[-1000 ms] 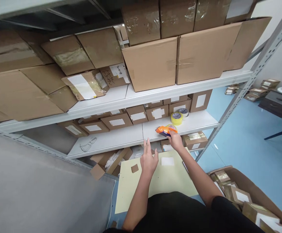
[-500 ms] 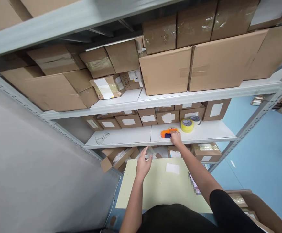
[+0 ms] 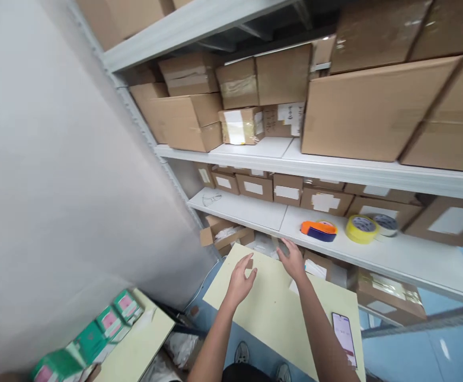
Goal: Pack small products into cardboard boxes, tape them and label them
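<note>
Hovering over the far end of a pale yellow-green worktop, both hands are empty with fingers loosely spread. The left hand hangs palm-down near the worktop's far edge, just beside a small brown scrap of cardboard that lies under its fingertips. The right hand is a little farther out, at the edge facing the shelving, next to a white label on the worktop.

An orange and blue tape dispenser lies on the white lower shelf, apart from the right hand and just beyond it. To its right sit a yellow roll of tape and, touching that, a clear roll. Small labelled cartons line the back of this shelf, and a thin wire-like item lies near its left end. Larger brown boxes fill the upper shelf, their fronts overhanging its edge.

Below the lower shelf, open cardboard pieces and a taped carton crowd the gap between shelving and worktop. A phone lies near the worktop's right edge beside the right forearm. At lower left, green and pink packets rest on a second pale surface against the grey wall.
</note>
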Action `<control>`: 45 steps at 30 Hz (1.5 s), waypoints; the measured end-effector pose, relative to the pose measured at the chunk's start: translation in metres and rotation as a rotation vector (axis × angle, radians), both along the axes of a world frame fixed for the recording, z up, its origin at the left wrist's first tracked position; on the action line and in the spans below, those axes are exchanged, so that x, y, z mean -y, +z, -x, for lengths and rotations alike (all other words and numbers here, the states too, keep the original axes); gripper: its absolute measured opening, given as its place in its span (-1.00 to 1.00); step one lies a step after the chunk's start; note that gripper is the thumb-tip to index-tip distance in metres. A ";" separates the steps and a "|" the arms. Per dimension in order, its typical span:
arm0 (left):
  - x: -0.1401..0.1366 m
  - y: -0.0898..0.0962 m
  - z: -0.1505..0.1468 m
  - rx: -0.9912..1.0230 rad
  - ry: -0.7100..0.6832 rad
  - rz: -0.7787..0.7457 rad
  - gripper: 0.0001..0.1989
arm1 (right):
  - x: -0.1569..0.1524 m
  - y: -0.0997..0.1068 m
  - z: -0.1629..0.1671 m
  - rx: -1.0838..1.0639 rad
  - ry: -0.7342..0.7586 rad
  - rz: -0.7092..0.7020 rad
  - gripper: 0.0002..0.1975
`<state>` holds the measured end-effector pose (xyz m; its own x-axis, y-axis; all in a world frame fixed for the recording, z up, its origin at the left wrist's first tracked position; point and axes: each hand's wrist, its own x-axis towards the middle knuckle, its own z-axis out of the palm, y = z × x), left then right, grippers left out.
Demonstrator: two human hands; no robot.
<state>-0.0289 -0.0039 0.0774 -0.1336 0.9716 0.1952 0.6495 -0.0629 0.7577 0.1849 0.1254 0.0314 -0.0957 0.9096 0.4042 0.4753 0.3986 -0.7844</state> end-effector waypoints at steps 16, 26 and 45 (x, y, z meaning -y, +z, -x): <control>0.196 -0.029 0.177 0.069 0.581 0.052 -0.45 | 0.154 -0.036 0.259 -0.020 0.670 0.331 -0.42; 0.332 -0.057 0.332 0.224 0.876 -0.001 -0.43 | 0.268 -0.059 0.449 0.099 0.897 0.381 -0.38; 0.405 -0.184 0.475 0.417 1.232 0.407 -0.23 | 0.348 -0.106 0.618 0.285 1.156 0.518 -0.47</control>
